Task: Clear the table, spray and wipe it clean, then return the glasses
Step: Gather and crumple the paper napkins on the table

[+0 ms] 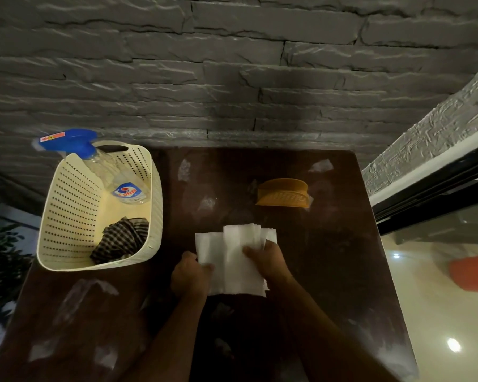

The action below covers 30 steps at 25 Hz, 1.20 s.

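A stack of white paper napkins (233, 257) is gripped at the middle of the bench (329, 271) by both hands. The fingers (253, 250) of the right hand (271, 261) are curled over the stack's right side, the thumb laid across the top sheet. The fingers of the left hand (189, 274) are closed on the lower left corner, where one sheet juts out sideways from under the others. The napkins are thin, soft and rectangular, fanned slightly at their far edges.

The bench is dark brown and glossy, roughly square, with pale smeared patches scattered over it. Beyond the napkins, near the far edge and well apart from them, an orange plastic napkin holder (283, 193) is seen, curved at the back and perforated on its front face.

At the left edge of the bench a cream plastic basket (69, 205) is set, its walls pierced by rows of small holes and its corners rounded. Inside it a clear spray bottle (116, 175) is leaned, its blue trigger head sticking out over the far rim and a label with blue and red on its body. A crumpled cloth (120, 239) in a dark and pale check is bunched in the near corner of the basket.

Behind the bench a wall (232, 64) of rough grey stone courses is seen. No glasses can be made out on the bench.
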Each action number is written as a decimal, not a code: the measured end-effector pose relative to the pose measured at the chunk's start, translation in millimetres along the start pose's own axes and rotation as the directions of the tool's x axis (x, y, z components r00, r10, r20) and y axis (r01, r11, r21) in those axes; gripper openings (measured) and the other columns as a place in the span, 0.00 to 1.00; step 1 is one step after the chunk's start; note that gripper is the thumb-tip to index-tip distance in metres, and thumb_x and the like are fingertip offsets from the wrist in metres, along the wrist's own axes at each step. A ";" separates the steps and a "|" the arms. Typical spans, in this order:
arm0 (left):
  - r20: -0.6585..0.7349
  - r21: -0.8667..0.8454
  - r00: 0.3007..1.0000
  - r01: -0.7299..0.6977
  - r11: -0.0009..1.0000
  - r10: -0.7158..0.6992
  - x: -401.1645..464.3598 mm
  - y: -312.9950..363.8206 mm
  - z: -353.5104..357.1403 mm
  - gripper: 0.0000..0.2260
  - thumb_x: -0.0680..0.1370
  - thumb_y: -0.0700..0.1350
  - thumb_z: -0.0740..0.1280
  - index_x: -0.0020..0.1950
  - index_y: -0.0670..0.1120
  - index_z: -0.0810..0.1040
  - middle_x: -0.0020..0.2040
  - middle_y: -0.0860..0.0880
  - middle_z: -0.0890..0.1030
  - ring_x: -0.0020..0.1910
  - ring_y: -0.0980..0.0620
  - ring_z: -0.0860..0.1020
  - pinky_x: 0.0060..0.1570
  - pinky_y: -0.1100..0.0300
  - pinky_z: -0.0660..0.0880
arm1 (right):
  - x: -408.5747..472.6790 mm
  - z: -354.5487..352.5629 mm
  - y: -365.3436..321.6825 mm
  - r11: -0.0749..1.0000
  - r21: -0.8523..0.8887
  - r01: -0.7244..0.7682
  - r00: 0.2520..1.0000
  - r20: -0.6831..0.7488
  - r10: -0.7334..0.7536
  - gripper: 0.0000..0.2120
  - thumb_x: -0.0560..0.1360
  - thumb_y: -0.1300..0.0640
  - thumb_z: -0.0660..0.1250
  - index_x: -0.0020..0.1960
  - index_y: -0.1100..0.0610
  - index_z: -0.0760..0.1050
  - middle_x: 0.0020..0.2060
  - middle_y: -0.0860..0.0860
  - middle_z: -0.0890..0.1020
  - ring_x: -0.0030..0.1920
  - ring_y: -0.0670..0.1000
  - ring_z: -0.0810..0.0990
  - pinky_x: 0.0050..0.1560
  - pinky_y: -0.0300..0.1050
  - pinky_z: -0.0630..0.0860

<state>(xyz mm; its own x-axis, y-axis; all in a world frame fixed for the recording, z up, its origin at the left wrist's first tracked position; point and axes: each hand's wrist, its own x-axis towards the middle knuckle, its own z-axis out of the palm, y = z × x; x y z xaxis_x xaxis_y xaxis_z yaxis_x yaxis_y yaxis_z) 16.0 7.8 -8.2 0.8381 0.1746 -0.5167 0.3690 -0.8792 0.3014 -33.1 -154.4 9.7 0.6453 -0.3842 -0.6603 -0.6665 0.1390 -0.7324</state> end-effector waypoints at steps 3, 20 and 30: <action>-0.005 0.006 0.999 -0.042 0.999 0.042 4.8 -3.3 3.1 0.17 0.71 0.52 0.74 0.55 0.44 0.77 0.54 0.44 0.80 0.53 0.42 0.79 0.45 0.53 0.74 | 15.4 -12.8 7.7 0.961 -0.265 -0.075 0.986 -0.164 0.031 0.17 0.74 0.56 0.70 0.59 0.62 0.74 0.51 0.51 0.79 0.51 0.53 0.80 0.50 0.48 0.79; -0.077 -0.099 0.963 -0.263 0.960 0.257 -8.8 0.9 -5.6 0.13 0.72 0.47 0.73 0.33 0.46 0.73 0.31 0.49 0.74 0.31 0.50 0.72 0.31 0.59 0.60 | 35.0 -40.6 17.0 0.846 -0.530 0.059 0.957 -0.211 -0.199 0.18 0.72 0.56 0.72 0.61 0.57 0.75 0.52 0.51 0.81 0.48 0.49 0.80 0.42 0.39 0.75; -0.041 -0.093 0.932 -0.361 0.928 0.359 -46.9 42.0 -4.4 0.10 0.75 0.47 0.71 0.35 0.49 0.74 0.35 0.51 0.77 0.33 0.57 0.72 0.31 0.65 0.63 | 2.8 -34.2 18.3 0.946 -0.281 0.163 0.964 -0.158 -0.213 0.06 0.75 0.52 0.69 0.49 0.54 0.76 0.42 0.49 0.82 0.40 0.49 0.83 0.39 0.44 0.81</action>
<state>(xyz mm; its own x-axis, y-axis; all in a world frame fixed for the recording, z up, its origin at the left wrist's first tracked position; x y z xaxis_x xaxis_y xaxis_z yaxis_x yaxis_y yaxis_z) -6.0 -35.4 32.2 0.9305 -0.1347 -0.3406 0.0767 -0.8376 0.5409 -56.3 -184.1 0.1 0.7052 -0.5445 -0.4542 -0.6302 -0.1877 -0.7534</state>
